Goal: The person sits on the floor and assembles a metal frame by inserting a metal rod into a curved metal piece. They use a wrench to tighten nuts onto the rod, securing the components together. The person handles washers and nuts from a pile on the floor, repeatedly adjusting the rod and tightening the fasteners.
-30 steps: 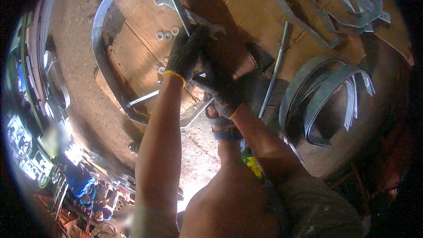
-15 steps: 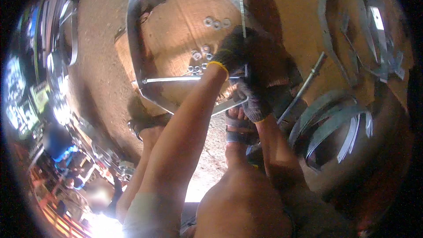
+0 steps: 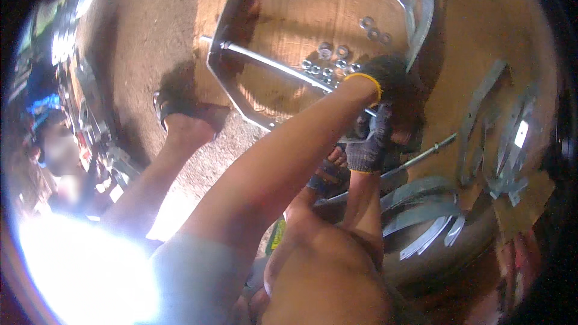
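A bent metal strap frame [image 3: 234, 97] lies on the cardboard, with a metal rod [image 3: 274, 65] running across it. My left hand [image 3: 394, 81], in a dark glove with a yellow cuff, is closed on the frame's right side; deep shadow hides most of its fingers. Just below it, my right hand [image 3: 366, 149], in a grey glove, has its fingers curled round the rod's right end. Whether a nut is under those fingers is hidden. Several nuts [image 3: 326, 52] lie beside the rod, inside the frame.
Several ring-shaped pieces [image 3: 373, 34] and a wrench [image 3: 409, 12] lie farther off on the cardboard [image 3: 289, 0]. On the right are another rod [image 3: 430, 151], curved metal strips [image 3: 421, 204] and longer straps [image 3: 481, 108]. My sandalled foot [image 3: 180, 114] is at the left.
The view has swung, so the frame and rod now appear turned clockwise and farther right. Both hands remain at the frame's right side, near the rod's end.
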Demonstrator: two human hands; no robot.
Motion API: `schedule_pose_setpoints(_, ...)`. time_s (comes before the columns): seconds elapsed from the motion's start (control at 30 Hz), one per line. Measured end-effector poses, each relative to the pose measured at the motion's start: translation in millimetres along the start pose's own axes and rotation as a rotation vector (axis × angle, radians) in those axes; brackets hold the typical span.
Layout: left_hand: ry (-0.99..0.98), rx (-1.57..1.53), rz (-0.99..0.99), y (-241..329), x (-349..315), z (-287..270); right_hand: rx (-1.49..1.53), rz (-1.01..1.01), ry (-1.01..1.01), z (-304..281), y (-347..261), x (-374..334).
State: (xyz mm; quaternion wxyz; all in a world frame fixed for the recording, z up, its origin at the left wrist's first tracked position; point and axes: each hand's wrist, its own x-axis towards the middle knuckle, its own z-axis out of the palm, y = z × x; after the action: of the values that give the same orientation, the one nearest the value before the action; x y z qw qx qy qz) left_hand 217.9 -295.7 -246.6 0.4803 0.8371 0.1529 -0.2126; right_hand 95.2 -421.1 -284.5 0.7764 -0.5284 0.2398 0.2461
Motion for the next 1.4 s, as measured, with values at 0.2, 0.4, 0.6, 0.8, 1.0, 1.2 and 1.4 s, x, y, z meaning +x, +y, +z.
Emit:
schedule_pose_setpoints(0.2, -0.174, -0.117, 0.035, 5.1, 2.0, -8.8, 0.302, 0.297, 0.137, 21.5, -43.8, -6.7)
schedule_pose_setpoints(0.4, -0.082, -0.014, 0.105, -18.5, 13.7, 4.3, 0.415, 0.319, -0.134, -1.0, -34.8, -1.4)
schedule_pose_setpoints(0.6, -0.122, -0.038, 0.190, -30.2, 25.2, 11.6, 0.504, 0.300, -0.243, -9.8, -32.3, -0.1)
schedule_pose_setpoints(0.8, -0.080, -0.028, 0.137, -24.9, 20.3, 9.4, 0.246, 0.217, -0.125, -6.4, -20.2, -4.4)
schedule_pose_setpoints(1.0, -0.128, 0.003, 0.060, -5.5, 2.7, -8.2, 0.539, 0.306, -0.116, -14.1, -21.4, -4.2)
schedule_pose_setpoints(1.2, 0.193, 0.189, 0.221, -12.5, -62.9, -68.3, 0.630, 0.385, -0.083, -15.7, -16.1, -3.8)
schedule_pose_setpoints(1.4, 0.115, 0.799, 0.539, -58.5, -96.4, -52.9, 0.465, 0.289, -0.209, -11.4, -6.8, 2.7)
